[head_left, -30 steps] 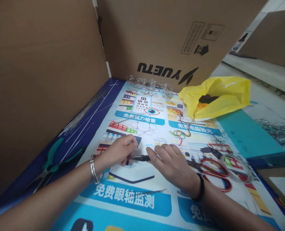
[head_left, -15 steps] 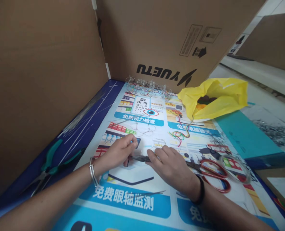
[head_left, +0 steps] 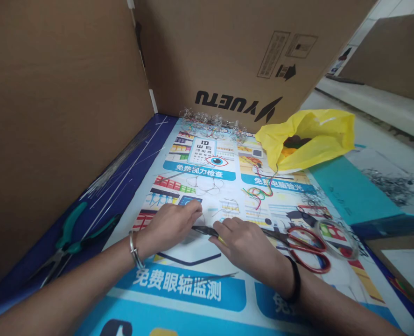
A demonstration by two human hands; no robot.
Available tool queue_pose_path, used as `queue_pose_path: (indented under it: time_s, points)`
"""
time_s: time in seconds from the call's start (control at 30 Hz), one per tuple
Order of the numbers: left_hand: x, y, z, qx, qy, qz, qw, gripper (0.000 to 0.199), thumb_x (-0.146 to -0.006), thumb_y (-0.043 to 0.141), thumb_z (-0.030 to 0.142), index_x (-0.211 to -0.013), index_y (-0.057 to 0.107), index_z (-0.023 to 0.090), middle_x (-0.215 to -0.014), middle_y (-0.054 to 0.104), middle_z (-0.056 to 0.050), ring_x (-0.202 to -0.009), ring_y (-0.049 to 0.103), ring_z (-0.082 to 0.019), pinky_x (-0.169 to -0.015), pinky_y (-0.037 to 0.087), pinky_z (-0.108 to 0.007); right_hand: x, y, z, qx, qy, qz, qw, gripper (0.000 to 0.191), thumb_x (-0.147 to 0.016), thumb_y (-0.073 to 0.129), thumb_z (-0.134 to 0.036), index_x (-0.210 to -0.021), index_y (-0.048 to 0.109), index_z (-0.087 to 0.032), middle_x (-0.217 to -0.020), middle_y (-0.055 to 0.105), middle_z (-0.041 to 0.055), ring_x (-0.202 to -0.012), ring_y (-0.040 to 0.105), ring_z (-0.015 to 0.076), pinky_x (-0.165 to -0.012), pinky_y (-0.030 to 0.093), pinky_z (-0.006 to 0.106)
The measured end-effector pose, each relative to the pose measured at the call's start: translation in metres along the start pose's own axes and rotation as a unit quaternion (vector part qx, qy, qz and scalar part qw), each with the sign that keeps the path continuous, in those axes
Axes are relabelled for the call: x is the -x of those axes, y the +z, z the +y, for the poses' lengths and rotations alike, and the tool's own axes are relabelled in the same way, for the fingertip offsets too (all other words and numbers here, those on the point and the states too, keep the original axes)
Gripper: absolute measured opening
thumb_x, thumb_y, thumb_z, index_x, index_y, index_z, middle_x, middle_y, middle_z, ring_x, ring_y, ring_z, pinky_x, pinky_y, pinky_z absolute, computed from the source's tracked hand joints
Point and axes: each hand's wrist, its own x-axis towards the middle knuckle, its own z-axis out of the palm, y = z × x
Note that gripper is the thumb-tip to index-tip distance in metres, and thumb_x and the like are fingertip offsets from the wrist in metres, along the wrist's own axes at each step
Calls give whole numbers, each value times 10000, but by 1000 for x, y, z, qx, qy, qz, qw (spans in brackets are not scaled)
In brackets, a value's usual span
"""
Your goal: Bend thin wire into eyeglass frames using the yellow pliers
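My right hand (head_left: 243, 245) is closed around a pair of needle-nose pliers; the dark jaws (head_left: 206, 230) point left and a bit of yellow handle shows under the fingers. Just left of the jaw tip, my left hand (head_left: 171, 226) is closed in a pinch. A thin wire (head_left: 203, 218) curves out by its fingertips, though the pinched part is hidden. Both hands are low over a printed poster (head_left: 228, 298). Red-handled scissors (head_left: 308, 249) lie beside my right wrist, next to a clear round roll (head_left: 338, 239). Short dark wires (head_left: 214, 278) lie nearer to me.
Teal-handled pliers (head_left: 70, 238) and a bundle of straight wires (head_left: 114, 170) lie left. Cardboard walls (head_left: 235, 51) stand behind and left. Tangled wire pieces (head_left: 214, 126) line the back. Coloured cords (head_left: 263, 191) trail from a yellow bag (head_left: 319, 135). More wire bits (head_left: 392, 182) lie right.
My left hand has turned slightly, knuckles more upward, and its fingertips sit a little further right near the jaws. The right hand still holds the pliers. The view has shifted slightly.
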Motion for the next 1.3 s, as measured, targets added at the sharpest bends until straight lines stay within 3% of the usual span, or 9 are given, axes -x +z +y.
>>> queue_pose_path:
  time_s: [0.2, 0.37, 0.5, 0.6, 0.8, 0.97, 1.2, 1.3]
  points:
    - [-1, 2, -2, -77, 2, -21, 997, 201, -893, 385, 364, -900, 547, 245, -601, 573, 11, -524, 507, -170, -522, 244, -248, 0, 3, -1, -22, 18, -14, 999, 211, -867, 514, -378, -880, 574, -176, -785, 600, 53, -738, 548, 185, -613, 395, 291]
    - [-5, -3, -7, -70, -45, 10, 996, 165, -894, 377, 328, -868, 514, 240, -579, 561, 26, -524, 518, -161, -525, 265, -239, 1, 10, 10, -82, 17, 78, 993, 257, -854, 524, -376, -995, 587, -171, -876, 622, 75, -834, 551, 198, -732, 442, 326]
    - [-7, -4, -9, -70, -26, 7, 997, 155, -878, 403, 292, -814, 529, 228, -705, 601, 7, -639, 549, -164, -579, 319, -240, 1, 12, 24, -231, 95, 224, 942, 259, -864, 506, -353, -1034, 574, -169, -920, 628, 74, -870, 566, 174, -774, 460, 302]
    - [-7, -1, -6, -69, 12, 6, 998, 185, -876, 404, 274, -777, 546, 209, -787, 596, -13, -747, 556, -171, -656, 359, -249, -1, 12, 31, -307, 181, 271, 894, 264, -880, 466, -356, -1022, 579, -165, -905, 625, 66, -850, 576, 166, -759, 467, 296]
    - [-11, 6, -1, -131, -6, -9, 991, 215, -875, 388, 263, -816, 587, 206, -838, 617, -30, -812, 575, -185, -682, 391, -263, -4, 13, 34, -386, 232, 268, 852, 280, -877, 461, -373, -1016, 597, -172, -921, 631, 46, -840, 585, 158, -753, 458, 278]
    - [-24, 15, 13, -260, -25, -26, 965, 204, -865, 390, 263, -840, 585, 212, -848, 665, -39, -720, 612, -205, -593, 384, -281, -5, 16, 36, -437, 235, 274, 824, 253, -867, 482, -366, -1006, 603, -192, -939, 639, 35, -885, 584, 165, -782, 448, 283]
    - [-41, 41, 34, -322, 10, -28, 946, 245, -883, 357, 300, -873, 578, 197, -860, 686, -70, -708, 641, -240, -588, 403, -311, -3, 18, 35, -435, 212, 261, 835, 248, -868, 483, -350, -1028, 589, -192, -973, 631, 46, -913, 578, 171, -810, 443, 298]
    - [-42, 38, 34, -302, 12, -25, 953, 272, -896, 344, 317, -861, 586, 198, -862, 689, -59, -720, 642, -227, -595, 403, -300, -3, 19, 34, -432, 215, 256, 837, 260, -868, 483, -356, -1031, 584, -180, -967, 626, 52, -910, 577, 172, -809, 442, 299]
